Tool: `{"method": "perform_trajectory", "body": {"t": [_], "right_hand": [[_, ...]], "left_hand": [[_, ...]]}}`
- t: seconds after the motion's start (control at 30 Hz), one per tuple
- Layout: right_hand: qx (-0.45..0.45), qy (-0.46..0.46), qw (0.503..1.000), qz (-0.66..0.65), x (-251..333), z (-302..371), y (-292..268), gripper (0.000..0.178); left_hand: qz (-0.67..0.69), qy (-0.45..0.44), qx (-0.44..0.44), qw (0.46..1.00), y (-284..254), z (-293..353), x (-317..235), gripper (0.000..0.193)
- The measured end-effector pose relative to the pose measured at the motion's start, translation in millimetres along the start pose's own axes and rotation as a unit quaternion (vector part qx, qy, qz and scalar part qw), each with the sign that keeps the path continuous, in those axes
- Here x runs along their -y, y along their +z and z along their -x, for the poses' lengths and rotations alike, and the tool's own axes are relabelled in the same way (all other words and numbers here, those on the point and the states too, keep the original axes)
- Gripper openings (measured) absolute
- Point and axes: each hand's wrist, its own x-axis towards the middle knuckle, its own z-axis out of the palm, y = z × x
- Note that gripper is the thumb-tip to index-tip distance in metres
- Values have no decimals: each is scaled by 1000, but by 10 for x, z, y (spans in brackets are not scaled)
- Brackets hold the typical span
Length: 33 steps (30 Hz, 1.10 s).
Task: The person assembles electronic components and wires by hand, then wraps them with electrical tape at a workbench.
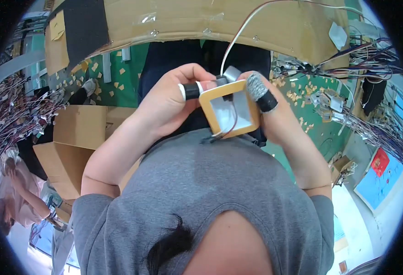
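Observation:
Both hands are raised in front of my chest around a square frame [253, 112] with a tan rim, a pale inside and thin dark wires hanging at its lower edge. My left hand [171, 98], its thumb wrapped in black and white tape, pinches at the frame's upper left corner, beside a dark cable piece [221, 80]. My right hand [277, 114] grips the right side, its thumb in a grey wrap with black tape lying on the rim. A white cable [238, 32] rises from the dark piece. The fingers behind the frame are partly hidden.
A cardboard-covered bench [187, 20] spans the far side. Wire bundles [366, 68] hang at the right, and more wires [23, 110] at the left. An open cardboard box [78, 126] stands left. Tan scraps litter the green floor [128, 73]. Another person [23, 192] is at far left.

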Motion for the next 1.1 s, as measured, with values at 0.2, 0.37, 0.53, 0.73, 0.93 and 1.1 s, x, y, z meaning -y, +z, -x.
{"method": "perform_trajectory", "body": {"t": [0.2, 0.37, 0.53, 0.73, 0.93, 1.1], "right_hand": [[-37, -85, 993, 67, 350, 159, 174, 23], [29, -122, 976, 181, 532, 201, -140, 16], [67, -27, 996, 61, 660, 216, -225, 41], [63, -5, 997, -36, 600, 185, -238, 59], [54, -25, 985, -162, 473, 251, -148, 66], [119, 41, 941, -313, 438, 173, -265, 78]], "left_hand": [[-22, 56, 28, 998, 180, -74, -21, 14], [-191, 109, 22, 975, 274, -50, -54, 37], [-512, 416, 55, 750, 328, -155, -242, 58], [-442, 350, 241, 790, 421, -234, -408, 32], [-436, 368, 282, 771, 478, -246, -460, 18], [-340, 308, 269, 847, 493, -237, -394, 12]]}}
